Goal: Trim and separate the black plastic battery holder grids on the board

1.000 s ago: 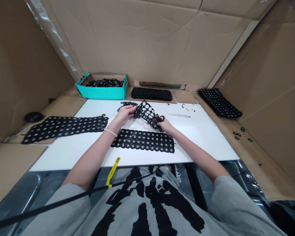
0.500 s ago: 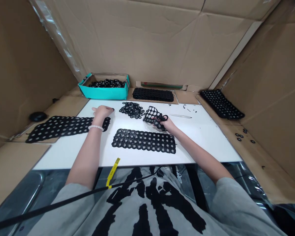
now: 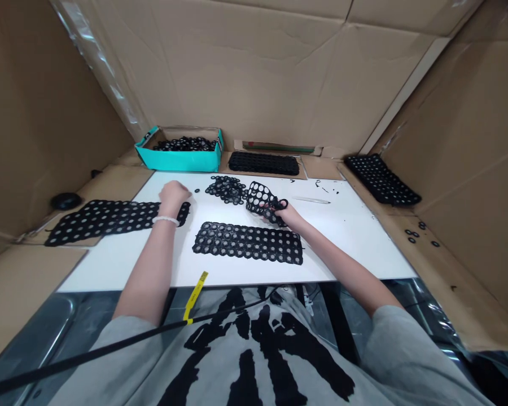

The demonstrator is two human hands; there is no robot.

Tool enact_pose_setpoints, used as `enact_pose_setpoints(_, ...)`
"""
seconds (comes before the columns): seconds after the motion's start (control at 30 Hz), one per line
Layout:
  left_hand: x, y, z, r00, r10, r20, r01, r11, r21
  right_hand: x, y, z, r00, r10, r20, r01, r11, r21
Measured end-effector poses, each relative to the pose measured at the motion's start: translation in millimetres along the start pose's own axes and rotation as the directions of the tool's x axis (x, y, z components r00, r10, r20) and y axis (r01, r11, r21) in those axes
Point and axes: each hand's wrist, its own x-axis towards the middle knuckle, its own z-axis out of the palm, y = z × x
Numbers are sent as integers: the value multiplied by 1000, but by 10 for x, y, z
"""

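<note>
While the right hand (image 3: 287, 216) grips black mesh (image 3: 258, 197), the left hand (image 3: 173, 196) hovers.

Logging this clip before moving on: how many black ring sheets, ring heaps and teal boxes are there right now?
Flat sheets: 4
Sheet held in right hand: 1
Ring heap: 1
Teal box: 1
Total: 7
</note>
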Motion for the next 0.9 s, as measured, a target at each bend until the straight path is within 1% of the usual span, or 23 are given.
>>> enact_pose_setpoints(0.03, -27, 59, 66, 1000, 17, 17, -18, 999, 29, -4, -5, 6, 1000, 22, 9, -22, 1000, 7)
enact_pose_setpoints(0.1, -69, 178, 169, 992, 92, 85, -93, 996, 15, -9, -16, 13, 999, 47, 24, -47, 999, 17)
enact_pose_setpoints(0.13, -85, 231, 198, 986, 134, 99, -135, 991, 3, -10, -21, 13, 998, 49, 30, -50, 999, 19)
enact_pose_setpoints(0.17, -99, 280, 211, 982, 168, 84, -168, 986, 0, -9, -26, 12, 998, 48, 33, -49, 999, 22)
enact_pose_setpoints(0.23, -139, 376, 201, 971, 238, 5, -238, 971, -3, -4, -32, 3, 998, 44, 39, -45, 999, 29)
enact_pose_setpoints(0.27, -172, 432, 189, 960, 280, -25, -281, 959, -23, 0, -33, -3, 998, 41, 42, -42, 999, 34)
enact_pose_setpoints(0.3, -216, 496, 179, 944, 329, -29, -330, 942, -63, 4, -32, -9, 998, 34, 45, -36, 998, 43)
enact_pose_setpoints(0.33, -275, 570, 177, 924, 382, 3, -379, 917, -124, 9, -30, -16, 998, 21, 52, -24, 998, 59)
enact_pose_setpoints(0.37, -347, 650, 187, 899, 433, 70, -412, 888, -203, 13, -27, -21, 998, 4, 66, -10, 996, 86)
enact_pose_setpoints(0.4, -432, 734, 211, 862, 481, 158, -424, 856, -295, 16, -24, -27, 997, -14, 80, 5, 993, 121)
enact_pose_setpoints(0.43, -525, 817, 249, 822, 512, 250, -399, 831, -388, 18, -24, -31, 996, -31, 87, 16, 987, 158)
enact_pose_setpoints(0.47, -624, 893, 299, 790, 513, 335, -336, 820, -464, 17, -27, -35, 995, -39, 87, 23, 982, 186)
enact_pose_setpoints(0.53, -810, 1015, 414, 750, 465, 470, -144, 809, -570, 10, -43, -42, 997, -33, 64, 19, 979, 205)
enact_pose_setpoints(0.6, -945, 1081, 517, 692, 418, 588, 75, 769, -635, -2, -72, -49, 999, -26, 28, 20, 982, 190)
enact_pose_setpoints(0.63, -984, 1093, 556, 667, 398, 630, 166, 745, -647, -6, -86, -53, 999, -31, 17, 28, 982, 186)
enact_pose_setpoints(0.67, -1003, 1091, 582, 650, 381, 658, 233, 724, -650, -7, -99, -57, 999, -42, 10, 40, 981, 188)
enact_pose_setpoints(0.7, -1004, 1080, 598, 648, 367, 668, 270, 709, -651, -5, -109, -63, 999, -54, 5, 53, 979, 195)
enact_pose_setpoints(0.73, -988, 1061, 605, 657, 357, 664, 279, 703, -654, 0, -113, -68, 998, -64, 0, 62, 977, 202)
enact_pose_setpoints(0.8, -929, 1013, 601, 676, 363, 641, 242, 712, -659, 18, -109, -75, 998, -60, -6, 60, 976, 212)
enact_pose_setpoints(0.83, -893, 989, 595, 680, 377, 629, 206, 725, -657, 29, -100, -74, 999, -49, -9, 50, 976, 213)
enact_pose_setpoints(0.9, -821, 950, 581, 692, 405, 598, 93, 771, -630, 44, -76, -61, 1000, -30, -9, 31, 978, 205)
